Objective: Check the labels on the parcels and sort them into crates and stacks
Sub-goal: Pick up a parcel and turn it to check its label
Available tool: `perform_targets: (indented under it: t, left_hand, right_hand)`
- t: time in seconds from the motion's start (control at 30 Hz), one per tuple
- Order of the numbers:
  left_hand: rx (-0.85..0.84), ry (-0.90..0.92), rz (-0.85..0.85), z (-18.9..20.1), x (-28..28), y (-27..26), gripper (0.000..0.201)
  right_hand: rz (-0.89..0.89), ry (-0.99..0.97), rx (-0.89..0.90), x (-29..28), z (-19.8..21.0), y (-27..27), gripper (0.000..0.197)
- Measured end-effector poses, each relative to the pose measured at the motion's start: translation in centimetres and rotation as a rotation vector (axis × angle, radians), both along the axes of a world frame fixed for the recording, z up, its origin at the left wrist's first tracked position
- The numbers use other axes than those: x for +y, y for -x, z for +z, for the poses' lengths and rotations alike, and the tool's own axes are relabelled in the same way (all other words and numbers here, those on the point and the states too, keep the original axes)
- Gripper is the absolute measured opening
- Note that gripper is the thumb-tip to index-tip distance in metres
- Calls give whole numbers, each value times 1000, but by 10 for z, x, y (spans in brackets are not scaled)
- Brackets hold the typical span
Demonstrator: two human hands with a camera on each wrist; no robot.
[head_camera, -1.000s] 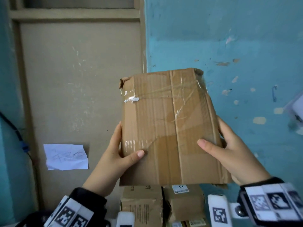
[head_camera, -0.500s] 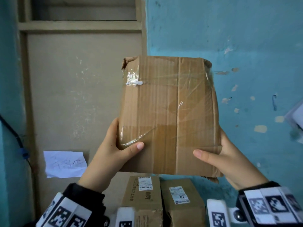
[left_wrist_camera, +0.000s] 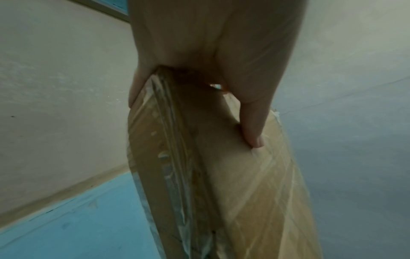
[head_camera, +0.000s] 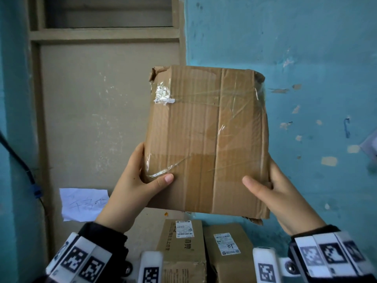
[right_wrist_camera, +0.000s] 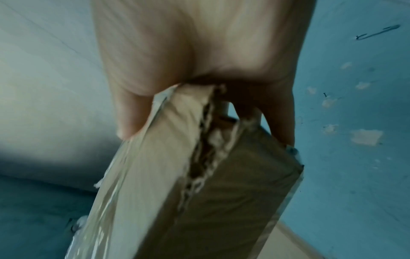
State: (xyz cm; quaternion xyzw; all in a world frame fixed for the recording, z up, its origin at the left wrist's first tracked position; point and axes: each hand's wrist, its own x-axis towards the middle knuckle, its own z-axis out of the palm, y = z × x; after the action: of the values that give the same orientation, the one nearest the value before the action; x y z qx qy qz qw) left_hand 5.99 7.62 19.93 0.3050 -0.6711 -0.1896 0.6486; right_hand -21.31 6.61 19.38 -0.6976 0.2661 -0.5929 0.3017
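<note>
I hold a flat cardboard parcel (head_camera: 206, 139) up in front of me, well above the boxes below. My left hand (head_camera: 130, 188) grips its lower left edge, thumb across the taped front and fingers behind; my right hand (head_camera: 279, 193) grips the lower right edge the same way. The face turned to me shows only brown card, clear tape and a scrap of torn white sticker (head_camera: 163, 96) near the top left, with nothing legible on it. To do this check well I judge I should turn the parcel over and look for the shipping label on the hidden face, keeping both thumbs low so they cover no print, and supporting the right side, where the seam (right_wrist_camera: 208, 140) is split and ragged. Below, two cartons stand side by side: the left carton (head_camera: 181, 248) bears a printed label and partly seen characters, the right carton (head_camera: 226, 248) a label handwritten "10". A paper note (head_camera: 83, 203) on the wall has faint, unreadable writing.
</note>
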Motion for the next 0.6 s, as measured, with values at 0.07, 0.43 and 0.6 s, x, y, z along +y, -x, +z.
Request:
perform_targets:
  t: [0.07,0.43,0.6]
  left_hand:
    - [35,16,-17,-1,-1,-5,69]
    - [239,102,-14,9,-18,-26,40]
    - [286,100,12,4,-22,-21,35]
  right_hand:
    - [91,-3,-35,2,3,3,61]
    - [-75,31,-18,-12,9,-7,68]
    - [-87,-113,-16,-11,10,-12,110]
